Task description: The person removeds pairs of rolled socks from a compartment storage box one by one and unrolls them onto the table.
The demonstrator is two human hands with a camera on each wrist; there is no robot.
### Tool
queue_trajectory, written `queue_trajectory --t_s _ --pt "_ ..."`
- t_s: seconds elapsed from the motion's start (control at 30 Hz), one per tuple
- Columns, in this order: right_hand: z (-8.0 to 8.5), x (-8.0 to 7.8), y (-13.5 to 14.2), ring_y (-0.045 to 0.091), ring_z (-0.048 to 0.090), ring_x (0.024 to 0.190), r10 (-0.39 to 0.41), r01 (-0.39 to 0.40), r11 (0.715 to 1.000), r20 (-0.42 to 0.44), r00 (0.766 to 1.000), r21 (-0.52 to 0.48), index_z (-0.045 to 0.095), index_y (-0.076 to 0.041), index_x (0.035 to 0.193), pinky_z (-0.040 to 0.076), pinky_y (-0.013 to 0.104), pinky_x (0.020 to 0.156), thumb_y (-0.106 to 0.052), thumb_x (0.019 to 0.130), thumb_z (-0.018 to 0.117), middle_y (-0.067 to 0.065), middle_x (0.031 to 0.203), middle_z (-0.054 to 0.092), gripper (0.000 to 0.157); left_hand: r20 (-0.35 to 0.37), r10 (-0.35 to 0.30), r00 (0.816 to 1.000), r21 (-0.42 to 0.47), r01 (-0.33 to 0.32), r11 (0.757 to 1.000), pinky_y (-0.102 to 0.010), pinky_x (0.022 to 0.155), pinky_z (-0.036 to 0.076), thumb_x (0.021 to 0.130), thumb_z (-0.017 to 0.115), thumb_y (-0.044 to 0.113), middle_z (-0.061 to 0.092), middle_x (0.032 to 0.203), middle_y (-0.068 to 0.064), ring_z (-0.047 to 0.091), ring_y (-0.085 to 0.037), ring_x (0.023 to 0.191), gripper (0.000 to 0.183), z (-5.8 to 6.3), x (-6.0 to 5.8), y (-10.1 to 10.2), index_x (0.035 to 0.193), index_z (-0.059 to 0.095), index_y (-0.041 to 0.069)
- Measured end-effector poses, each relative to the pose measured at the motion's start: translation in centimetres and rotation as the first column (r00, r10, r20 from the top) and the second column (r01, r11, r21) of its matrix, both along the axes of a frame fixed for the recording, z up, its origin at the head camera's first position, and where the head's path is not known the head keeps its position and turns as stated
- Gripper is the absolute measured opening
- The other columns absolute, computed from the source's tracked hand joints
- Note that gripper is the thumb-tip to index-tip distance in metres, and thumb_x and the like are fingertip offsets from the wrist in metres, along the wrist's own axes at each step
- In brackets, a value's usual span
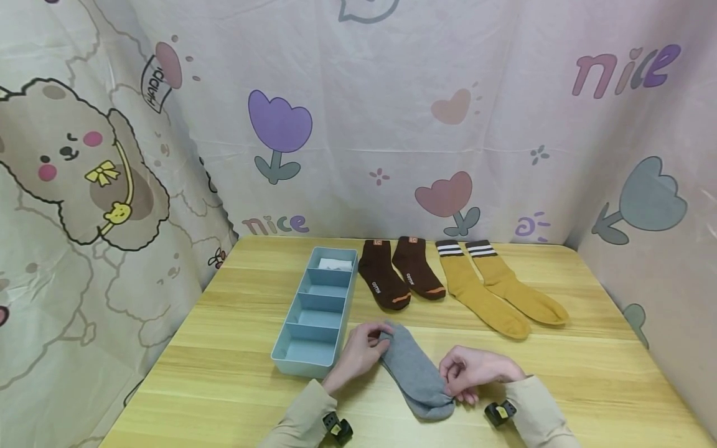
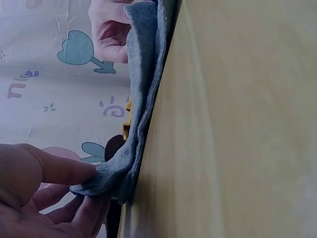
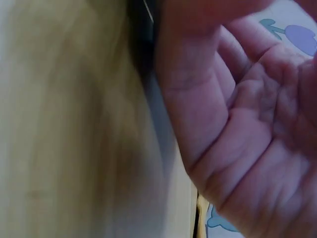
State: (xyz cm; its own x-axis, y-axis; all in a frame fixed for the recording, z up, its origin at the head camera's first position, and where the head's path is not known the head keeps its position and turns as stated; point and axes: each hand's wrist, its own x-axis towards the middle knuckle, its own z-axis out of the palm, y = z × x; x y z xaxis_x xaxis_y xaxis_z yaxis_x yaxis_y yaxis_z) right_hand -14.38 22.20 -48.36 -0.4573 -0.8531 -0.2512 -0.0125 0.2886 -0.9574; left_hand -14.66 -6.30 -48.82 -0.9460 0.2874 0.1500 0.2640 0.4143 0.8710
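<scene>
A pair of grey socks (image 1: 413, 366) lies one over the other, slanting across the near part of the table. At their far-left end my left hand (image 1: 363, 350) pinches the fabric between thumb and fingers; the left wrist view shows that edge of the sock (image 2: 101, 178) lifted and bunched in the grip. My right hand (image 1: 473, 371) pinches the toe end nearest me with curled fingers. In the right wrist view the curled fingers and palm (image 3: 242, 134) fill much of the picture and hide most of the sock.
A blue divided box (image 1: 310, 350) stands left of the socks, close to my left hand, with something white (image 1: 335, 264) in its far compartment. Brown socks (image 1: 384, 277) and yellow socks (image 1: 487, 305) lie in pairs farther back on the wooden table (image 1: 224, 354). A printed curtain (image 1: 364, 124) hangs behind.
</scene>
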Motion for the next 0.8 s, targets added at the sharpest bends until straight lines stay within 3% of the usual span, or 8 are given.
queue_trajectory --t_s 0.13,0.23,0.37,0.5,0.63,0.8 --pt "0.3 0.0 0.8 -0.001 0.056 0.049 0.021 -0.020 0.999 0.007 1.000 -0.045 0.051 0.021 0.085 0.043 0.013 0.044 -0.003 0.089 0.066 0.050 0.069 0.046 0.029 -0.014 0.012 1.000 -0.016 -0.012 1.000 -0.020 0.077 0.055 0.089 0.069 0.002 0.073 0.113 -0.015 0.066 -0.013 0.090 0.018 0.4 -0.1 0.3 0.106 0.075 0.004" --pt "0.4 -0.1 1.6 0.000 0.060 0.053 0.028 -0.027 0.996 0.011 1.000 -0.080 0.050 0.022 0.085 0.050 0.016 0.046 -0.003 0.090 0.065 0.050 0.071 0.048 0.029 -0.005 0.014 1.000 0.008 -0.014 1.000 -0.016 0.068 0.052 0.088 0.069 0.001 0.074 0.110 -0.015 0.064 -0.006 0.079 0.021 0.8 -0.3 0.7 0.108 0.075 0.005" --pt "0.5 0.0 2.6 0.002 0.067 0.061 0.026 -0.024 0.993 0.013 1.000 -0.115 0.051 0.023 0.086 0.060 0.034 0.054 -0.003 0.092 0.064 0.049 0.075 0.054 0.029 0.008 -0.001 1.000 0.039 0.000 0.999 -0.016 0.064 0.052 0.087 0.068 -0.004 0.072 0.116 -0.019 0.070 -0.014 0.079 0.025 1.5 -0.6 1.3 0.110 0.074 0.003" --pt "0.6 0.0 3.9 0.004 0.071 0.068 0.003 -0.001 0.991 0.013 1.000 -0.133 0.051 0.024 0.087 0.058 0.050 0.061 -0.002 0.093 0.063 0.047 0.079 0.057 0.028 0.022 -0.026 0.999 0.043 0.025 0.999 -0.017 0.060 0.051 0.086 0.068 -0.007 0.070 0.122 -0.021 0.071 -0.021 0.081 0.028 2.0 -0.9 2.2 0.112 0.073 0.002" --pt "0.8 0.1 5.3 0.007 0.073 0.071 -0.024 0.030 0.987 0.039 0.999 -0.159 0.051 0.024 0.091 0.061 0.046 0.064 -0.001 0.094 0.061 0.041 0.081 0.064 0.027 0.034 -0.050 0.998 0.071 0.047 0.996 -0.016 0.056 0.047 0.086 0.068 -0.007 0.068 0.124 -0.021 0.066 -0.015 0.075 0.028 2.1 -1.3 3.0 0.113 0.073 0.002" --pt "0.7 0.1 6.7 0.009 0.074 0.074 -0.048 0.065 0.976 0.084 0.995 -0.208 0.049 0.025 0.098 0.062 0.039 0.066 0.004 0.095 0.052 0.015 0.087 0.076 0.021 0.057 -0.076 0.995 0.110 0.069 0.992 -0.016 0.057 0.047 0.087 0.065 -0.007 0.065 0.132 -0.020 0.063 -0.009 0.073 0.032 2.0 -1.8 3.9 0.117 0.071 0.003"
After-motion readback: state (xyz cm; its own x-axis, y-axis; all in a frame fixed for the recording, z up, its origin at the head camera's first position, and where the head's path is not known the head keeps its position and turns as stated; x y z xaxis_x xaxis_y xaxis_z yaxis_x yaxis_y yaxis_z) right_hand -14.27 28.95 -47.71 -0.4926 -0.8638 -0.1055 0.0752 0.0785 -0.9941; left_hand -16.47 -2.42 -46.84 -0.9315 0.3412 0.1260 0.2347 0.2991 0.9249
